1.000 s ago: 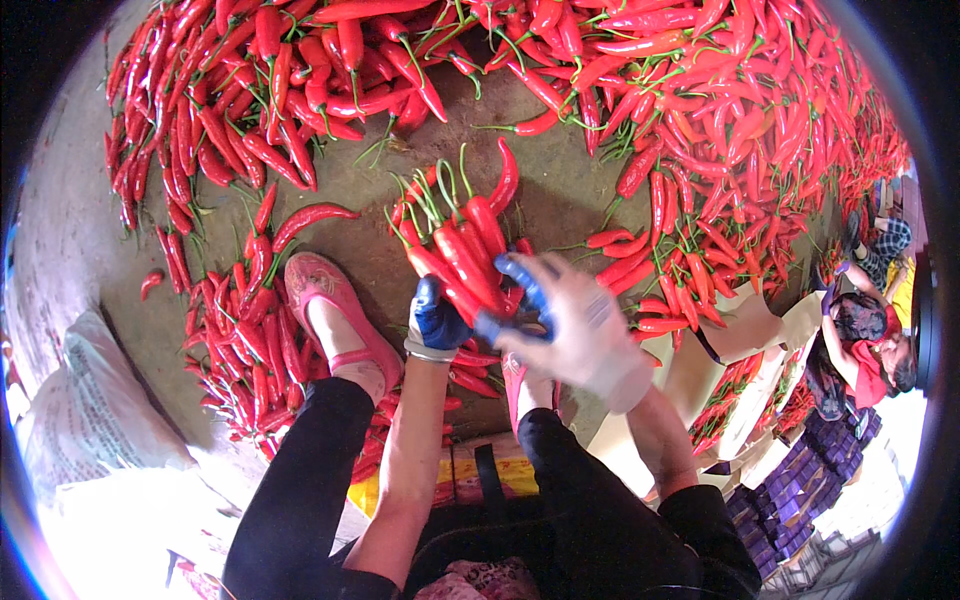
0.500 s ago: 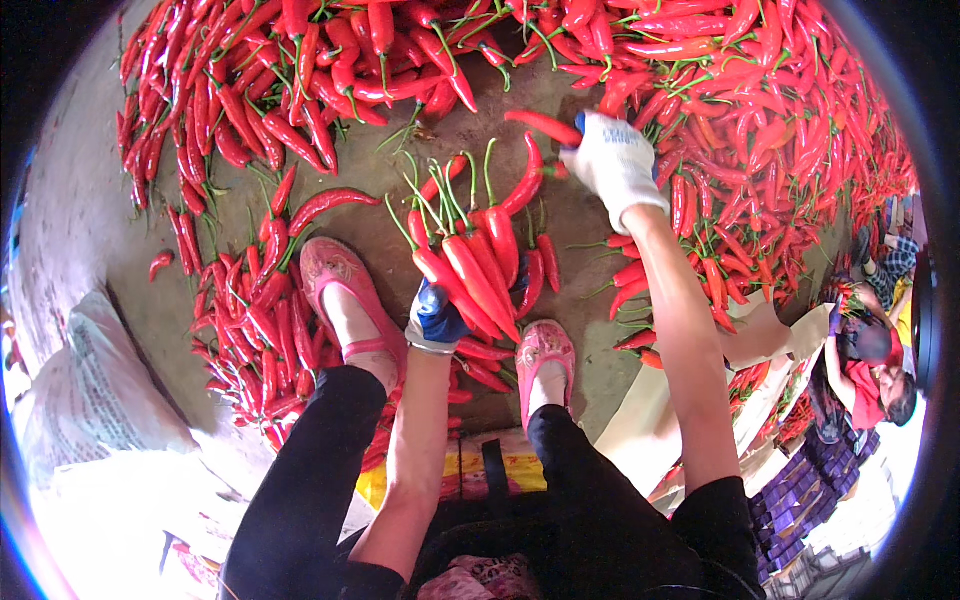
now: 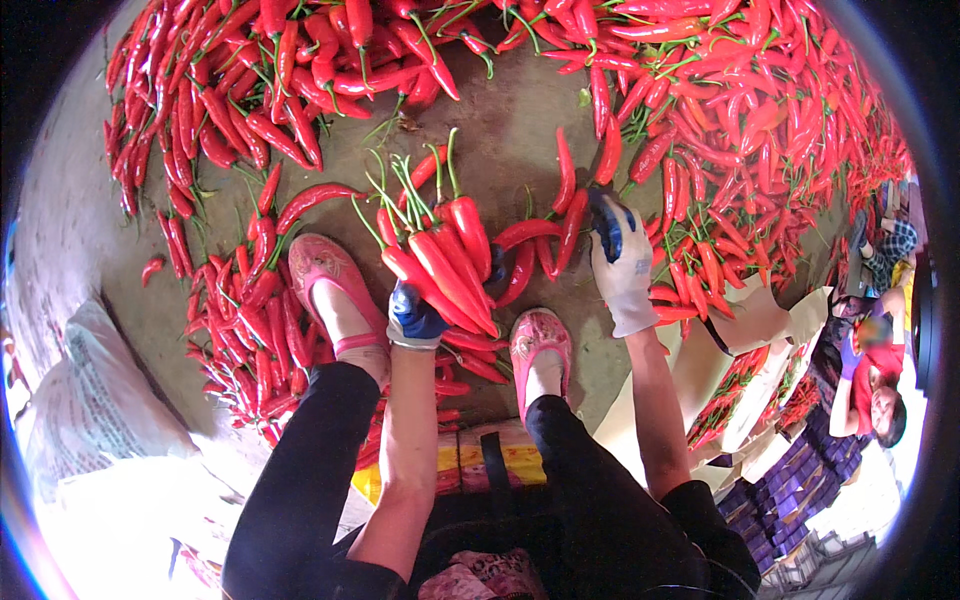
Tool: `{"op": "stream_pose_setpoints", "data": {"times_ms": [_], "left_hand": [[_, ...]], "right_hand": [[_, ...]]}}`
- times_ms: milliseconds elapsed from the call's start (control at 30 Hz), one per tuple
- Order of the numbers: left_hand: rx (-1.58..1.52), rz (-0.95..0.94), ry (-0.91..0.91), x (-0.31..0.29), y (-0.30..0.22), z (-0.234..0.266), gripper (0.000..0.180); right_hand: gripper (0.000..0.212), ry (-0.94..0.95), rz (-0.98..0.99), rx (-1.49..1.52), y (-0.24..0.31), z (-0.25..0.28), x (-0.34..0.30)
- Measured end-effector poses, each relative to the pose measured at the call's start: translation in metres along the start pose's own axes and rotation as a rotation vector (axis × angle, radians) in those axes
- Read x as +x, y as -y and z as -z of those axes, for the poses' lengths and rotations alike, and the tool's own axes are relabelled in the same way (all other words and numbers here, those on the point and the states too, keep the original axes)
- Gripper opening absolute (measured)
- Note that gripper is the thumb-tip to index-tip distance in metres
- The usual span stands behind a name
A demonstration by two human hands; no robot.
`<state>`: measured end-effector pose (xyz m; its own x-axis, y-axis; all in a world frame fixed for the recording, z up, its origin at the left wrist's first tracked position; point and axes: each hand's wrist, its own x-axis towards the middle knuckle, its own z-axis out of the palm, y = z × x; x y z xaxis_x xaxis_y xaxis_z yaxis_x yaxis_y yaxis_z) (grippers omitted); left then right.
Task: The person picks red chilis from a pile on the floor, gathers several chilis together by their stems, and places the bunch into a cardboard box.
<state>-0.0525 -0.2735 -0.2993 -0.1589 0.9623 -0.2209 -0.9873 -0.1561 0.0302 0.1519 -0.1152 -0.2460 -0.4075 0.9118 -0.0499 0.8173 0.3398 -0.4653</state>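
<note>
My left hand [image 3: 414, 312], in a white glove with blue palm, is closed round a bunch of red chili peppers [image 3: 452, 265], green stems pointing away from me. My right hand [image 3: 620, 265], gloved alike, hangs over the floor to the right with fingers loosely bent and apart. Its fingertips come close to one chili pepper [image 3: 571, 232] on their left and another [image 3: 610, 152] just beyond them; whether they touch is unclear. More loose peppers [image 3: 520, 275] lie between the two hands.
Big heaps of red chili peppers [image 3: 740, 140] spread at the far side and right; a smaller pile [image 3: 265, 330] lies by my left pink shoe [image 3: 337, 285]. A pale sack [image 3: 95, 390] stands at left. Another person [image 3: 875, 375] works at far right, near purple stacked boxes [image 3: 810, 485].
My right hand has drawn back toward me from the far heap, and the chili pepper it pinched is out of its fingers. My left hand keeps its bunch.
</note>
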Motion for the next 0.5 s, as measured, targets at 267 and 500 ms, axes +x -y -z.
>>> {"op": "stream_pose_setpoints", "data": {"times_ms": [267, 500], "left_hand": [[-0.003, 0.002, -0.052, -0.008, 0.008, 0.006, 0.085], [-0.037, 0.018, -0.107, -0.013, 0.013, 0.009, 0.086]], "right_hand": [[0.061, 0.094, -0.472, -0.183, 0.036, -0.023, 0.007], [0.046, 0.437, -0.408, 0.343, 0.02, 0.003, -0.005]]}}
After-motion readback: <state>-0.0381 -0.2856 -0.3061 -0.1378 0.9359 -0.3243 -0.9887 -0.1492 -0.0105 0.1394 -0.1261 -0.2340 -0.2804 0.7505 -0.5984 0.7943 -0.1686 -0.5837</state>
